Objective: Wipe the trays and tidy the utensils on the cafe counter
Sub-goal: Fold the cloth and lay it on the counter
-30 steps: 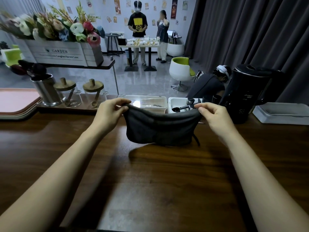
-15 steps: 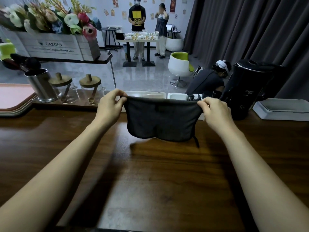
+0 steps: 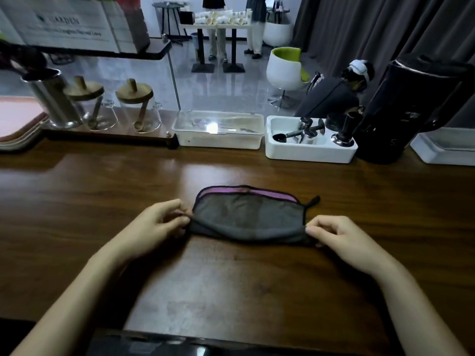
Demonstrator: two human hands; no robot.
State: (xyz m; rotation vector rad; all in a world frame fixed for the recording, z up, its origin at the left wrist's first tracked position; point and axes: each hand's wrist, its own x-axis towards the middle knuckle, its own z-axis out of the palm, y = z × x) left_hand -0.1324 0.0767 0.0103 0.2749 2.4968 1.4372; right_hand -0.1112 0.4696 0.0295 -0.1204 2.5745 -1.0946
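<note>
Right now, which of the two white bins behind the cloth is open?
The right bin, next to the black machine: it is uncovered, with metal tools inside. The left bin has a clear lid on.

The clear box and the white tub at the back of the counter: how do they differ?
The clear box is closed under a see-through lid; the white tub is open on top. The clear box's contents lie flat and are hard to make out; the white tub is opaque, with metal utensils sticking up from it. Both are rectangular and sit side by side.
</note>
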